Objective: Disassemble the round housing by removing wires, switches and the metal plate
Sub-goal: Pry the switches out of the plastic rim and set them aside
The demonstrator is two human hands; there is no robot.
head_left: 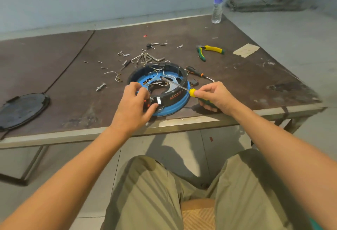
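Khaki trousers [164, 193] fill the foreground, knees under the front edge of the table [54, 65]. At far left on the tabletop lies a black round cover [23, 110], well apart from the work.

Moving right, the left hand [135, 102] has its fingers curled in on a small switch [148, 102] at the near rim of the round housing [175, 107], pinching it. This housing lies flat and open side up, close to the table's front edge. Being round it has no long axis of its own, and loose wires [160, 83] curl inside it.

The screwdriver [175, 84] gives the direction here. Its shaft runs from the handle at right, up and leftward across the opening, tip toward the far inner wall. The right hand [213, 96] is wrapped tight round that handle.

Loose screws [138, 56] are scattered beyond, with pliers [209, 50] further right.

Risks, as I judge them: the tip could slip and jab the left fingers just beside its path, and a hard pry could shove the housing off the near edge. A tug on the switch might also tear its wire rather than free it.
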